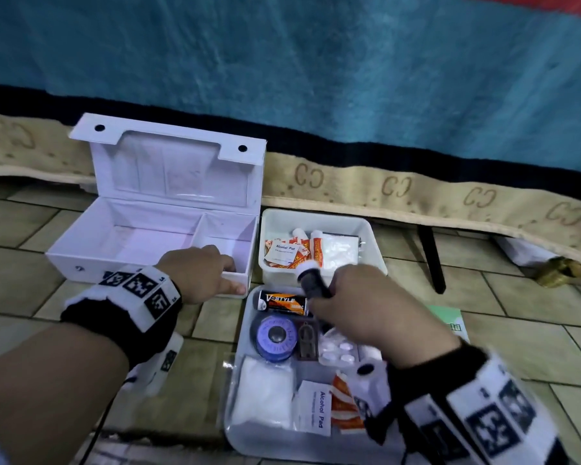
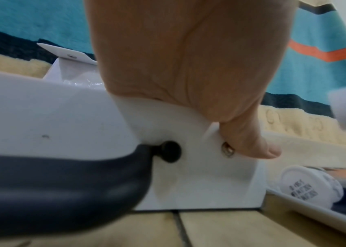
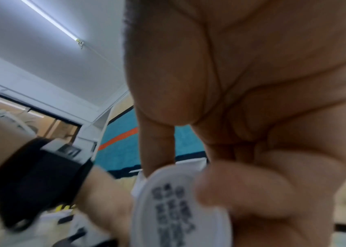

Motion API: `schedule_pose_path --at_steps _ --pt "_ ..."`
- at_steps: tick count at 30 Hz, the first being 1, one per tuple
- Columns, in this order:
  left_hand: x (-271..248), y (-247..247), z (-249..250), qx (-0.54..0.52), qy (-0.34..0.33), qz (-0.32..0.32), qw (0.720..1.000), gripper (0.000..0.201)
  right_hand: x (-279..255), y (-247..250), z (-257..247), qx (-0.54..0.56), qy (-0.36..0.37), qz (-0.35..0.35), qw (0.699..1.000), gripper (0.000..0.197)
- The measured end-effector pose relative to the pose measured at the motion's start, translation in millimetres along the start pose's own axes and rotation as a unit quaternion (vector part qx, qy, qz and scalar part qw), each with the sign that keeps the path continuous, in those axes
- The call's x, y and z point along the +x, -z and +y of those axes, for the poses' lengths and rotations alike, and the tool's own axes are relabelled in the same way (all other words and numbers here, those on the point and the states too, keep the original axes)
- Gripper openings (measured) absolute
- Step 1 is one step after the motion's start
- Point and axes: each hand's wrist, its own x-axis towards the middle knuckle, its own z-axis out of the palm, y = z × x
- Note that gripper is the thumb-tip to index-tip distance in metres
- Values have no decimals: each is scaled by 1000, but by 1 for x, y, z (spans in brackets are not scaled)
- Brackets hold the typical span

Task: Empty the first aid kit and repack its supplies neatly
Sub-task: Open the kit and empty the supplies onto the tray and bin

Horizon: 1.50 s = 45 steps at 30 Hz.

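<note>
The white first aid kit [image 1: 121, 243] stands open on the tiled floor at the left, lid up, both compartments bare. My left hand [image 1: 233, 276] grips its front right wall, fingers inside and thumb [image 2: 252, 143] pressed on the outside face of the kit [image 2: 188, 180]. My right hand [image 1: 329, 290] holds a dark bottle [image 1: 314, 285] with a white cap, tilted, above the two white trays. The bottle's printed white base [image 3: 176, 203] fills the right wrist view, between the fingers of my right hand [image 3: 188, 175].
A deep white bin [image 1: 376, 236] behind holds alcohol pads, orange sachets and gauze. The flat tray [image 1: 244, 333] in front holds a V-STYLE tube [image 1: 282, 302], blue tape roll [image 1: 275, 333], pill blister [image 1: 337, 352] and pads. A bed edge, a black bed leg [image 1: 431, 260] and a green booklet [image 1: 450, 320] lie beyond.
</note>
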Motion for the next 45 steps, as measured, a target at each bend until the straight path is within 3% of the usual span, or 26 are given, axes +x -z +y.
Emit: schedule_pose_path --at_steps 4,9,12,17,20,27,38,42,45 --pt "-1 0 0 -1 0 0 1000 53 -7 -31 -8 -18 23 -25 999 30" --pt "-1 1 1 -1 2 -2 1000 54 -6 -53 -7 -28 16 40 999 39" --pt "-2 1 1 -4 3 -1 1000 54 -6 -50 -4 -39 34 35 998 40" --pt "-2 1 2 -4 4 -3 1000 54 -6 -43 -2 -35 52 19 998 8" --pt "-2 2 2 -3 4 -4 1000 54 2 -48 1 -55 35 15 998 22" --pt "-3 2 1 -4 3 -5 1000 54 10 -45 15 -35 -9 51 998 24" --pt "-3 3 2 -2 3 -4 1000 52 12 -50 17 -45 3 45 998 16" --pt "-3 2 2 -2 3 -2 1000 52 13 -46 13 -46 8 12 999 17" --pt "-3 2 2 1 4 -5 1000 54 16 -17 12 -19 -14 -11 1000 27"
